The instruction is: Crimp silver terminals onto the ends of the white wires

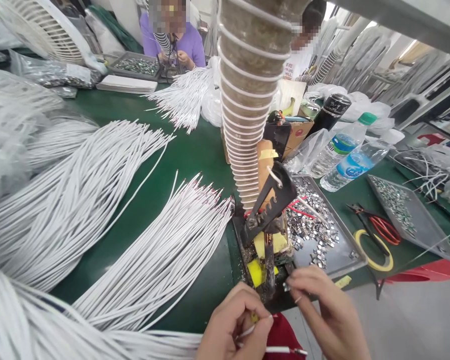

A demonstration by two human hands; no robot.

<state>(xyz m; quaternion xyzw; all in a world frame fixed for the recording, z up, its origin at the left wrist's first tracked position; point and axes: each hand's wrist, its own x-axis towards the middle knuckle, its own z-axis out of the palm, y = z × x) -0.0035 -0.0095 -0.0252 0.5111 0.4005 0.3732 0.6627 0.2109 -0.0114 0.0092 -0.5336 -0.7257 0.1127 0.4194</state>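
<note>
My left hand (237,322), at the bottom centre, is closed with its fingers pinched round a white cable (279,349). The cable's stripped end points right, below the hand. To the right, my right hand (328,310) pinches a small silver metal connector (286,286) at its fingertips; the fingers partly hide it. Just beyond both hands stands a soldering iron (265,167) with an orange-brown handle, fixed tip-down in a black notched bracket (270,205). Yellow sponge pieces (255,272) lie at its base. A bundle of white cables (165,255) lies left of the stand.
A ribbed fume hose (247,100) hangs over the stand. Right are a tray of metal connectors (345,220), pliers (367,227), yellow tape (386,262) and water bottles (360,162). More cables (78,185) lie left. Two people sit across the green table (195,150).
</note>
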